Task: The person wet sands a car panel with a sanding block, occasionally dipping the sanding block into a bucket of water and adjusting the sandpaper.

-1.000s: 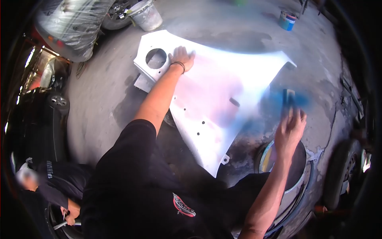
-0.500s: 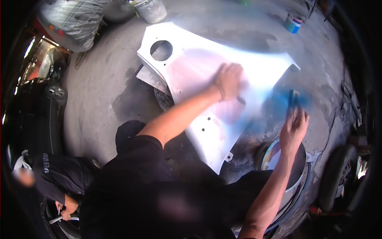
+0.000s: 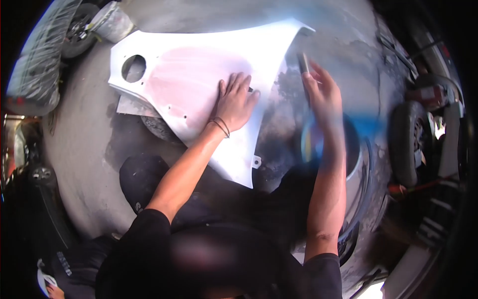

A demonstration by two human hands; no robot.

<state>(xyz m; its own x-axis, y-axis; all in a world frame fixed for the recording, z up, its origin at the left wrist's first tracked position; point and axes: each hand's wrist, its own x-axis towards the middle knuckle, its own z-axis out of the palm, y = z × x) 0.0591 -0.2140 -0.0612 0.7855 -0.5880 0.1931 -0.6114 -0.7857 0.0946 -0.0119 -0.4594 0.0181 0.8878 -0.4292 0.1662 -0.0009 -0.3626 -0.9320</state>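
A white car fender [image 3: 199, 42] with a pinkish, dull patch [image 3: 184, 74] across its middle lies in front of me. My left hand [image 3: 235, 102] rests on the patch's right side, fingers stretched out and lying on the surface. A small dark spot shows between its thumb and forefinger; I cannot tell what it is. Off the fender's right edge, my right hand [image 3: 323, 92] is raised, gripping a narrow, dark flat block [image 3: 303, 62] between thumb and fingers. Motion blurs the block and part of the wrist.
Below my right forearm stands a round bucket [image 3: 352, 149], with a hose [image 3: 369, 169] curving beside it. A whitish pail [image 3: 112, 22] is at the upper left. A wheel [image 3: 411, 142] stands at the right. At the lower left, another person [image 3: 74, 264] is partly visible.
The view has shifted, so the fender appears further left. My left hand remains on the fender, now sharper with its fingers laid out. My right hand still holds the block, nearer the fender's upper right corner.
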